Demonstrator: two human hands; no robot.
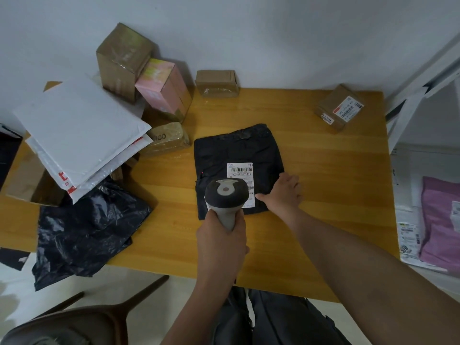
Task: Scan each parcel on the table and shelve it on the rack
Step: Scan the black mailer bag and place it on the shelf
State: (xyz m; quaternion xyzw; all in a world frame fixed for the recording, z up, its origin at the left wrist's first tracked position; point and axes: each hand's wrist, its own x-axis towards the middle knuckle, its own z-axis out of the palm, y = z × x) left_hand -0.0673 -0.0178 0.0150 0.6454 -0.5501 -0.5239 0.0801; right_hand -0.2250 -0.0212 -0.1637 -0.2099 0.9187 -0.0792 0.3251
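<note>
A flat black parcel (239, 155) lies in the middle of the wooden table (323, 170), its white barcode label (240, 170) facing up. My left hand (221, 242) grips the handle of a grey and black barcode scanner (226, 195), whose head hangs over the lower part of the label. A small red dot shows on the parcel just left of the label. My right hand (283, 192) rests with straight fingers on the parcel's lower right corner.
White padded mailers (79, 135), brown boxes (124, 61), a pink box (164, 88) and a black plastic bag (87, 227) crowd the table's left. A small brown box (216, 83) stands at the back, a labelled box (338, 108) at back right. The white rack (408, 115) holds parcels at right.
</note>
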